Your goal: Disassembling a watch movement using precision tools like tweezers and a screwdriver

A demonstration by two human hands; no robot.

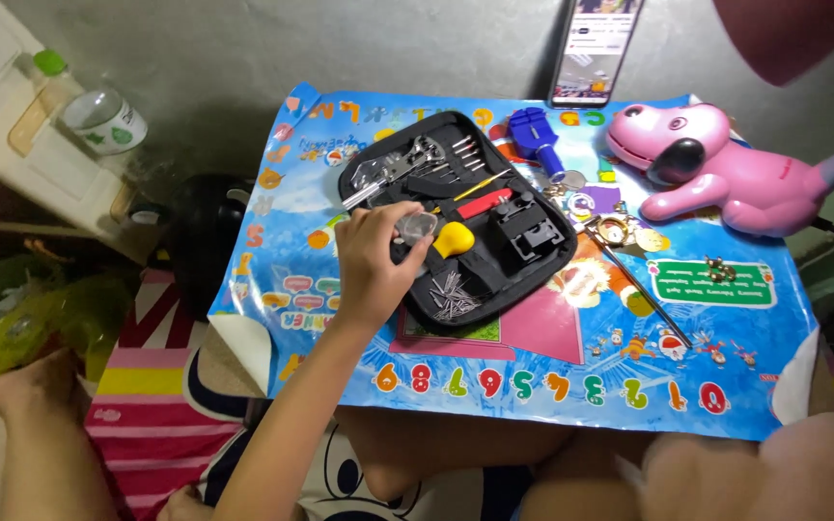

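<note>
My left hand [371,262] reaches over the left part of an open black tool case [542,259] and pinches a small clear plastic piece [418,227] between thumb and fingers. Beside it in the case lie a yellow-headed tool [454,238], a red-handled tool [484,204], metal pliers-like tools [393,169], a black block holder [525,230] and a heap of thin metal pins [451,297]. A blurred skin-coloured shape [803,468] at the lower right corner may be my right hand; its fingers cannot be made out.
The case lies on a colourful mat [552,386] printed with digits. On it are a blue tool [539,135], a gold watch part [614,231], a thin rod [656,304] and a pink dog-shaped lamp [716,164]. A phone [593,48] leans behind.
</note>
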